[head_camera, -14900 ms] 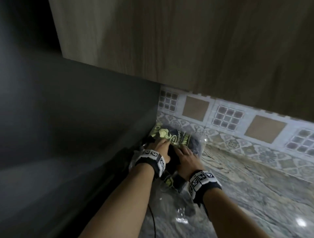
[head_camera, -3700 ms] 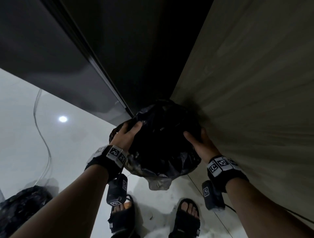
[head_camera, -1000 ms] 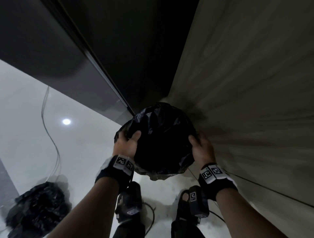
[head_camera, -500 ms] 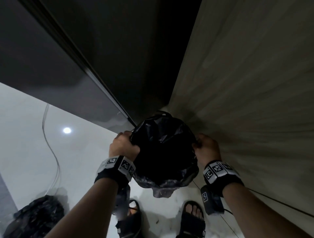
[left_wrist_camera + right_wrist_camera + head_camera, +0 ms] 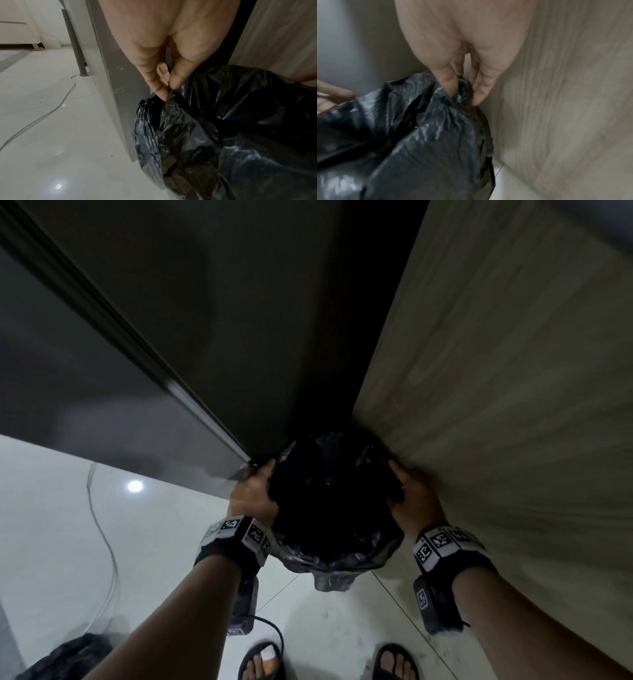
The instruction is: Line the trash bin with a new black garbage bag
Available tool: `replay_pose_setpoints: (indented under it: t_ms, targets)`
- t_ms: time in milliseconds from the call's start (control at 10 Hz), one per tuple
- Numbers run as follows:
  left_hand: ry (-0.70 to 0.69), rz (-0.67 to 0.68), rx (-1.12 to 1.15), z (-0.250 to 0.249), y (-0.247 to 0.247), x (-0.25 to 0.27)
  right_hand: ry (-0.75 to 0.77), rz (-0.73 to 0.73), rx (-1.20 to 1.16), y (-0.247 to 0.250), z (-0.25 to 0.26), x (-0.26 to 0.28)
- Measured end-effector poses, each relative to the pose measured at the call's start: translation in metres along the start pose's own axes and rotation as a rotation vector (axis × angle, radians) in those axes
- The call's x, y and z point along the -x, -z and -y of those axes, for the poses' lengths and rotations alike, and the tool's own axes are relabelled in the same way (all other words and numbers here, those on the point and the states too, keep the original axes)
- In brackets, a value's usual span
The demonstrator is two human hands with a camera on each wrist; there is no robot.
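A black garbage bag [image 5: 334,508] covers the round trash bin on the floor, wedged between a dark appliance and a wooden cabinet. The bin itself is hidden under the plastic. My left hand [image 5: 255,491] pinches the bag's edge [image 5: 171,94] at the bin's left rim, thumb and fingers pointing down. My right hand [image 5: 412,498] pinches the bag's edge [image 5: 460,97] at the right rim, close to the cabinet. The bag's mouth is dark and open between my hands. Folds of bag [image 5: 330,577] hang over the near side.
A dark appliance side [image 5: 137,422] stands on the left, a wood-grain cabinet panel [image 5: 496,422] on the right. A grey cable [image 5: 106,542] trails over the glossy white floor. Another black bag [image 5: 65,659] lies bottom left. My sandalled feet [image 5: 263,662] stand near the bin.
Both hands have slid lower along the bin's sides, pulling the bag's edge down over the rim. The bag's mouth now looks wider and darker.
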State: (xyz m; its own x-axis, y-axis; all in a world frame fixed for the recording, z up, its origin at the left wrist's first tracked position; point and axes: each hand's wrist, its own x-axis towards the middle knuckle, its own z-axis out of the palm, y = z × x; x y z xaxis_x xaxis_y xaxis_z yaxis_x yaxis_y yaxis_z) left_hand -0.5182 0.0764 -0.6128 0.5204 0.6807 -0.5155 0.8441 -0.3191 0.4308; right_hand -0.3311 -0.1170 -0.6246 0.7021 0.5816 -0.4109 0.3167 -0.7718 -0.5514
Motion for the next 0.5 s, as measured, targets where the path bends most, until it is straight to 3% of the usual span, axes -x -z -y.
replay_pose_setpoints:
  t_ms: [100, 300, 400, 500]
  targets:
    - [-0.002, 0.022, -0.033, 0.001, -0.004, -0.001, -0.022, 0.069, 0.039, -0.002, 0.0, -0.002]
    - [-0.046, -0.092, -0.001, -0.002, -0.003, 0.021, -0.103, 0.182, 0.042, 0.011, 0.005, 0.002]
    - [-0.092, -0.107, -0.041, -0.018, 0.024, 0.05, -0.11, 0.196, 0.053, 0.033, 0.023, 0.021]
    - [-0.042, -0.058, -0.021, -0.042, 0.066, 0.078, -0.141, 0.206, 0.01, 0.074, 0.056, 0.048]
